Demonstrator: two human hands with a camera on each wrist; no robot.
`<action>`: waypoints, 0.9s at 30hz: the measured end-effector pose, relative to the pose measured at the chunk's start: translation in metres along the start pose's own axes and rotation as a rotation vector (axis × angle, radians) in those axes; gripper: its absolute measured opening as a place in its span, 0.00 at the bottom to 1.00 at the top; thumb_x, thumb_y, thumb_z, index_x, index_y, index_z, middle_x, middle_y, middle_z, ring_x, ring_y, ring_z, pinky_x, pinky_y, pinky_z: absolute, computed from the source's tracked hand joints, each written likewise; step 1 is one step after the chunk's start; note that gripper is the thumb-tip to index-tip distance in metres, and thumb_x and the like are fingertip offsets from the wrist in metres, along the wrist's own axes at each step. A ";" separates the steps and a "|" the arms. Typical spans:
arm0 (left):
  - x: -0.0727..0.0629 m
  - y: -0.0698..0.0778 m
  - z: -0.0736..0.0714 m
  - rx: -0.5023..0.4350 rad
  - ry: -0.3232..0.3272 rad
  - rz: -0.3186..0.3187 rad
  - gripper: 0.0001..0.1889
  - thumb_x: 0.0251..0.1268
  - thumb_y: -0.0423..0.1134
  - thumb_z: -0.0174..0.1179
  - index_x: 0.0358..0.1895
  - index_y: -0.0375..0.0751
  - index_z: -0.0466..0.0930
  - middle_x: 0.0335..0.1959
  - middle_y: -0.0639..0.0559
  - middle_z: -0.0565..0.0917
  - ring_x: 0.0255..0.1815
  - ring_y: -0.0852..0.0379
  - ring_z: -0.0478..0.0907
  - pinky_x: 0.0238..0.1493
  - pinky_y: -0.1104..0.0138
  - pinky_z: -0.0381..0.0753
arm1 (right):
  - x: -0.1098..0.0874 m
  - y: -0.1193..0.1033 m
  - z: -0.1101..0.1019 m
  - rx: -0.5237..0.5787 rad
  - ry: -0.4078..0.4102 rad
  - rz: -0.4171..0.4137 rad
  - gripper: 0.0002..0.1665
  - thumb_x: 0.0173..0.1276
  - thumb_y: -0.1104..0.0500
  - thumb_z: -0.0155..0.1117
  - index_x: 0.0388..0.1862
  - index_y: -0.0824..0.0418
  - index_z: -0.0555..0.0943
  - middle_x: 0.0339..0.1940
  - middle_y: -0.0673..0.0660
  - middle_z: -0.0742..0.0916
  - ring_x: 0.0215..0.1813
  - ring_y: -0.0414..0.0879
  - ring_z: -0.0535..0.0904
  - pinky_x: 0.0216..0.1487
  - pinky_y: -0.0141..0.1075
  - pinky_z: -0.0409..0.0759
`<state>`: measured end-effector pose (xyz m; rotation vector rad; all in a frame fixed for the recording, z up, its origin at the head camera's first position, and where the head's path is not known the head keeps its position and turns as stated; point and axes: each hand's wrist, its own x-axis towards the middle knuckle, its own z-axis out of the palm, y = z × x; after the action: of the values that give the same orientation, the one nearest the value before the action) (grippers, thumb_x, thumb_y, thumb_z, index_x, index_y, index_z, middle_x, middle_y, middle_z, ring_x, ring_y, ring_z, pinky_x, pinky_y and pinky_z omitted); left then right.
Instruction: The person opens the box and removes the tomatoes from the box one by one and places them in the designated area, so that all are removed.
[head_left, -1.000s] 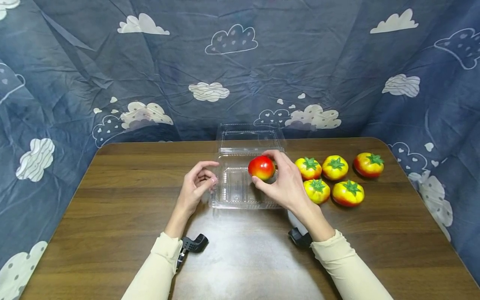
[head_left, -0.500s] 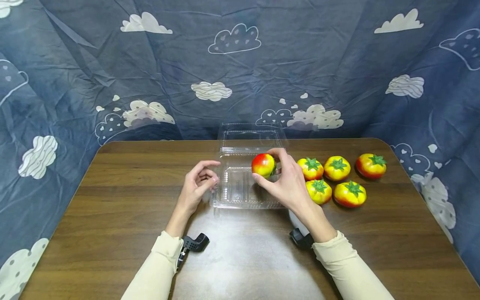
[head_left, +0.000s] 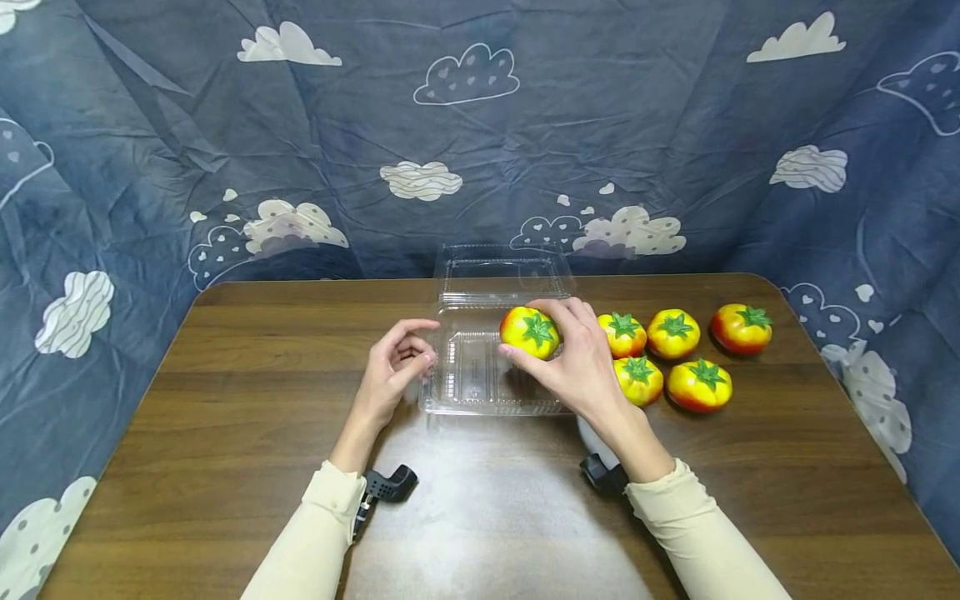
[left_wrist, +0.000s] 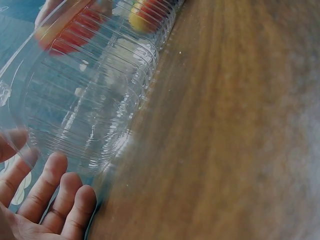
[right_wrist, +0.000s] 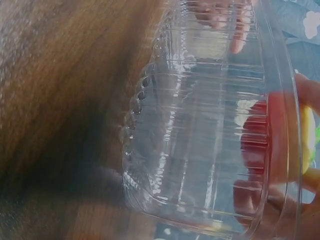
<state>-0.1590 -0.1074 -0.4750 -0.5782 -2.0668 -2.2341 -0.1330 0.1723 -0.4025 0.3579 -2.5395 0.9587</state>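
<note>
A clear plastic clamshell container (head_left: 472, 407) lies on the table, its lid (head_left: 502, 271) tipped open at the back. My right hand (head_left: 581, 358) holds a red-and-yellow tomato (head_left: 517, 321) between thumb and fingers, above the right part of the container. Its green leafy top (head_left: 538, 328) faces up towards the head camera. Through the clear wall in the right wrist view, the tomato's red underside (right_wrist: 255, 132) shows. My left hand (head_left: 390, 375) is at the container's left rim, fingers (left_wrist: 47, 182) loosely bent; whether they touch the plastic is hard to tell.
Several more tomatoes with green tops stand right of the container, the nearest a yellow tomato (head_left: 637, 381) partly behind my right hand, the farthest a redder tomato (head_left: 741, 328). A cloud-patterned cloth (head_left: 337, 125) hangs behind the wooden table (head_left: 247, 400).
The tomato has turned in my right fingers: first its red side showed, then red and yellow, now the green top. Both hands have stayed in nearly the same places.
</note>
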 end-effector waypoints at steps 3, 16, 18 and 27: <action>0.000 0.000 -0.001 -0.003 0.000 0.000 0.22 0.66 0.23 0.62 0.64 0.33 0.79 0.33 0.46 0.83 0.26 0.56 0.79 0.29 0.69 0.83 | 0.000 -0.001 0.000 -0.007 -0.005 0.013 0.39 0.54 0.38 0.84 0.59 0.56 0.84 0.50 0.56 0.84 0.52 0.53 0.76 0.49 0.46 0.75; 0.001 0.001 0.000 -0.014 -0.005 0.010 0.22 0.66 0.24 0.62 0.64 0.32 0.79 0.33 0.41 0.83 0.26 0.55 0.78 0.28 0.69 0.82 | 0.002 0.005 0.001 0.008 0.019 -0.029 0.41 0.52 0.47 0.85 0.62 0.61 0.80 0.55 0.59 0.86 0.54 0.56 0.76 0.53 0.49 0.76; 0.001 0.000 0.000 -0.011 -0.007 0.009 0.22 0.66 0.24 0.62 0.64 0.31 0.78 0.33 0.39 0.82 0.25 0.56 0.78 0.28 0.69 0.82 | 0.000 0.005 0.000 0.019 0.018 -0.023 0.43 0.53 0.47 0.84 0.64 0.61 0.79 0.57 0.59 0.86 0.56 0.55 0.76 0.54 0.49 0.76; 0.001 -0.001 0.000 -0.014 -0.004 0.004 0.22 0.66 0.24 0.62 0.64 0.31 0.78 0.33 0.41 0.83 0.25 0.55 0.78 0.28 0.69 0.82 | -0.009 0.004 0.001 0.041 0.004 0.014 0.44 0.54 0.48 0.84 0.66 0.59 0.74 0.57 0.59 0.83 0.56 0.55 0.75 0.54 0.49 0.76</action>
<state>-0.1600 -0.1069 -0.4759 -0.5883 -2.0514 -2.2486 -0.1270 0.1754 -0.4097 0.3494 -2.5248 1.0172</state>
